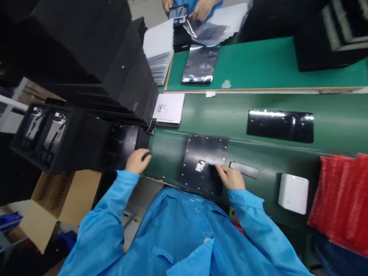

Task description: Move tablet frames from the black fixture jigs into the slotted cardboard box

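Reaching over the green counter (166, 153), I have my right hand (232, 178) on the dotted black panel (202, 153) at twelve o'clock, my left hand (137, 161) beside the dark stack (122, 143) at ten; I cannot tell whether either grip is closed

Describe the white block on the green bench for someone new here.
At the right of the long green bench sits a bright red plastic stack. Just left of it lies a white, round-cornered block, unlike the flat grey strip further left.
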### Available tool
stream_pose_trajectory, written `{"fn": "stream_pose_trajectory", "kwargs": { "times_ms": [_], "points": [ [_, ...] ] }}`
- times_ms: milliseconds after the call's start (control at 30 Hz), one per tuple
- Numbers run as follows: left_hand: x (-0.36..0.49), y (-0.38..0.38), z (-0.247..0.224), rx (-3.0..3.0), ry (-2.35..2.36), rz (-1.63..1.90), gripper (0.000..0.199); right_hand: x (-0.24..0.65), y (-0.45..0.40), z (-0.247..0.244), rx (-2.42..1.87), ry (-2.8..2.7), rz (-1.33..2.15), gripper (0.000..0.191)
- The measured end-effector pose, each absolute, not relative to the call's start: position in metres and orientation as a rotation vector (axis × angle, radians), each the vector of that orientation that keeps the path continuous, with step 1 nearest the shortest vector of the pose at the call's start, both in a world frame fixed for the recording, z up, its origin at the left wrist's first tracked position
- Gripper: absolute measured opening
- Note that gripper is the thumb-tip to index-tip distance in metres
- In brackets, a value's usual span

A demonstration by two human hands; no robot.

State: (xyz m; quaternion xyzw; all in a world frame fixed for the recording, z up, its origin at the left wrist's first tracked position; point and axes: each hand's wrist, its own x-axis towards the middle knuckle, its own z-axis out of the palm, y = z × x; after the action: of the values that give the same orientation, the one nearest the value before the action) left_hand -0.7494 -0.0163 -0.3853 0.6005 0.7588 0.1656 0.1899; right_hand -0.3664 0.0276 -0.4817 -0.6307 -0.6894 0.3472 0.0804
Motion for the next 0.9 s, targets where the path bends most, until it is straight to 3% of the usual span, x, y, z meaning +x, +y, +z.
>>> {"fn": "stream_pose_trajectory", "kwargs": {
  "times_ms": [100,233,333,500,700,900],
  "points": [
    [-0.837,-0.008,-0.385,1.271,2.588,0.653,0.032,-0.426,0.024,-0.471,-1.684,-1.978,1.335,0.064],
    [-0.872,-0.042,-0.414,0.782,2.972,0.525,0.051,-0.522,0.014,-0.468,-1.403,-1.909,1.702,0.059],
    [-0.871,-0.073,-0.43,0.815,2.802,0.563,0.061,-0.59,0.018,-0.473,-1.315,-1.884,1.843,0.056],
    [-0.881,-0.08,-0.434,0.703,2.378,0.797,0.054,-0.655,0.035,-0.476,-1.361,-1.884,1.902,0.051],
    [-0.825,-0.069,-0.44,0.73,1.906,1.086,0.052,-0.58,0.015,-0.465,-1.447,-1.679,1.777,0.059],
    [-0.707,-0.008,-0.455,0.622,1.561,0.887,0.03,-0.45,-0.009,-0.475,-1.766,-1.174,1.632,0.074]
  ]
}}
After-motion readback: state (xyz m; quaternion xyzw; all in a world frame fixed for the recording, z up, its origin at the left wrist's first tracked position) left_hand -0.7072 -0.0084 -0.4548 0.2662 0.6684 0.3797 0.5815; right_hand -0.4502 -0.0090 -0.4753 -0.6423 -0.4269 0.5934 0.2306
